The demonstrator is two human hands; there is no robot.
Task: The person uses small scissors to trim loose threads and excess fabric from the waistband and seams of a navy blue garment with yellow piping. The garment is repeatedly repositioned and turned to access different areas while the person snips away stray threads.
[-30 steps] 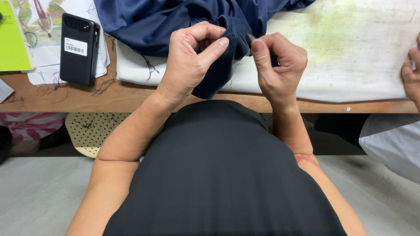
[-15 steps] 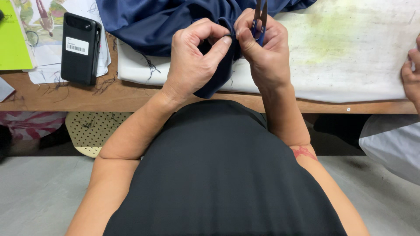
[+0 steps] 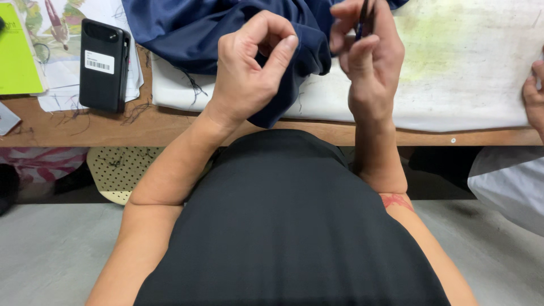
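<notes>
2 hands work a crumpled navy garment [image 3: 187, 31] at upper centre: left hand [image 3: 249, 68] pinches its edge, right hand [image 3: 368, 62] grips small dark snips [image 3: 362, 20]; white padded cover [image 3: 453, 73] tops the wooden table [image 3: 170, 127].

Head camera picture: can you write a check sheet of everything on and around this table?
Surface: wooden table with a stained white pad on it.
Job's things: navy blue fabric bunched on the pad, one fold hanging over the table edge; a thin dark tool, kind unclear.
Clutter: black phone, printed papers, green sheet, loose thread scraps.
Hands: left hand pinches the fabric; right hand grips the tool.
Cables: nothing seen.
Surroundings: grey floor; another person's hand at the right edge.
</notes>
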